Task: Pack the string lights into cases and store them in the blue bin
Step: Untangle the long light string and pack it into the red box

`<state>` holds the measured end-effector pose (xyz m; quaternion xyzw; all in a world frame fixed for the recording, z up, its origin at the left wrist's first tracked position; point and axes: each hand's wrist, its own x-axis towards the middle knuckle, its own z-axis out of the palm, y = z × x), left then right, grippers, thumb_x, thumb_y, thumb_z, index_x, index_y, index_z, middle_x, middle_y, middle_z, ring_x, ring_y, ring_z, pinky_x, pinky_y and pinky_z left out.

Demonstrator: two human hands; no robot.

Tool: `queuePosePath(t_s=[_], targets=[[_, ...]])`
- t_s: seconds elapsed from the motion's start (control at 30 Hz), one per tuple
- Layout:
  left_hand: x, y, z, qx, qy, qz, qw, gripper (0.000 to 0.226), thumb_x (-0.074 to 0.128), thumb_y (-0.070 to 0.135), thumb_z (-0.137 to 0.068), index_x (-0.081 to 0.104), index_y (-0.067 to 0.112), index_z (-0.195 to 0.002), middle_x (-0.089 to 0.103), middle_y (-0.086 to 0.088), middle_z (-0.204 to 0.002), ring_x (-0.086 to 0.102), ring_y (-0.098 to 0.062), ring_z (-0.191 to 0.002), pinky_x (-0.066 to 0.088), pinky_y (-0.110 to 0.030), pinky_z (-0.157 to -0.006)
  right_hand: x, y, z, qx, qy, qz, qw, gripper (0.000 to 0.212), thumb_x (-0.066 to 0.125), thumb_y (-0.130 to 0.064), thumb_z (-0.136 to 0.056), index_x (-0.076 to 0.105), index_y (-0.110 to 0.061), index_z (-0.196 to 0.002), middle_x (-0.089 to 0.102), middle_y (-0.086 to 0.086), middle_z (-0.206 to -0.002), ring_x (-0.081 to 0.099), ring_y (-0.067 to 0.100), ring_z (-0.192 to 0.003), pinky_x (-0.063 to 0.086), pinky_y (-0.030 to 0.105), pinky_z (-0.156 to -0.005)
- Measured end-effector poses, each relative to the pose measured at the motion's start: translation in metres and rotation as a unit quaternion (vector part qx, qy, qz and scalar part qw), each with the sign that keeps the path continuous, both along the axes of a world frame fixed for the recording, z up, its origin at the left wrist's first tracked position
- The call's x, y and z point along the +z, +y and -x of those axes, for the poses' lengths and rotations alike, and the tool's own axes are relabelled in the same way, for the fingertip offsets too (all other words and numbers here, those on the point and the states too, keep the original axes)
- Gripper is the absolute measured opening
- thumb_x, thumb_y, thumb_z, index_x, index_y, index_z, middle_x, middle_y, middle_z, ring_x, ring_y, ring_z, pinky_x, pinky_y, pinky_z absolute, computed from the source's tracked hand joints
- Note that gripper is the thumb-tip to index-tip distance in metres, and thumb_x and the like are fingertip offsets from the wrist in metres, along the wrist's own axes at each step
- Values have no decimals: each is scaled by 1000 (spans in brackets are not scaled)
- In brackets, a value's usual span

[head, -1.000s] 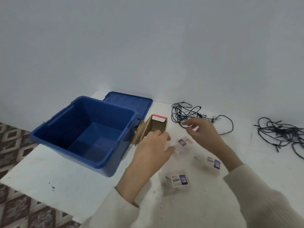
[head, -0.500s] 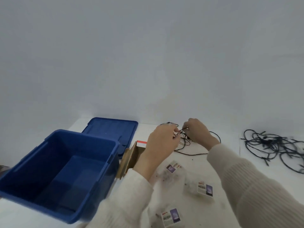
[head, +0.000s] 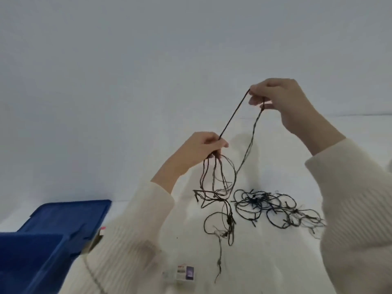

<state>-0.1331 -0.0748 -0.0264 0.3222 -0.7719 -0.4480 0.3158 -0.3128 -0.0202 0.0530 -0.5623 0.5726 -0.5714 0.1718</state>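
Head view: dark, thin string lights (head: 233, 114) pulled taut between two raised hands above the white counter (head: 265, 262).
The left hand (head: 201, 148) has its fingers (head: 220, 143) clenched on gathered loops that dangle to the counter. The right hand (head: 280, 100), higher, pinches the strand's other end. A second tangled bundle (head: 275, 209) lies to the right, and the blue bin (head: 27, 257) sits lower left. Half a second ago both hands were low at the pile; now the wire is lifted.

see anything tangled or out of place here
Yes. The string held up between the left hand and right hand droops in snarled loops onto the table, and a second string lies in a tangled heap just right of it. Neither is coiled yet.
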Motion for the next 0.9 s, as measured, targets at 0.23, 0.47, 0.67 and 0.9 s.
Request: queuePosePath(t_s=[0.23, 0.47, 0.67, 0.9], targets=[[23, 47, 57, -60, 1, 37, 997, 31, 68, 26, -84, 61, 24, -114, 67, 4, -105, 61, -6, -98, 45, -20, -86, 19, 68, 48, 27, 32, -21, 999, 16, 61, -21, -88, 65, -15, -74, 47, 0, -51, 37, 14, -45, 34, 23, -45], [32, 98, 104, -163, -30, 15, 986, 15, 49, 14, -96, 63, 10, -92, 59, 2, -69, 62, -13, -73, 52, -31, -87, 33, 111, 94, -26, 33, 102, 994, 11, 66, -20, -83, 67, -16, -73, 42, -12, -40, 35, 4, -40, 26, 15, -41], [20, 99, 107, -63, -119, 30, 990, 29, 59, 42, -86, 64, 15, -98, 63, 5, -78, 60, -9, -76, 45, -33, -90, 29, 131, 123, -90, 9, 189, 978, 17, 65, -23, -83, 63, -25, -66, 37, -9, -44, 32, 11, -46, 29, 17, -46], [0, 102, 80, -69, -23, -69, 995, 16, 53, 22, -93, 66, 12, -94, 45, 7, -57, 48, -10, -55, 53, -28, -83, 52, 147, 170, -181, -94, 235, 950, 19, 61, -24, -82, 55, -25, -64, 40, 1, -54, 33, 13, -45, 26, 22, -42]])
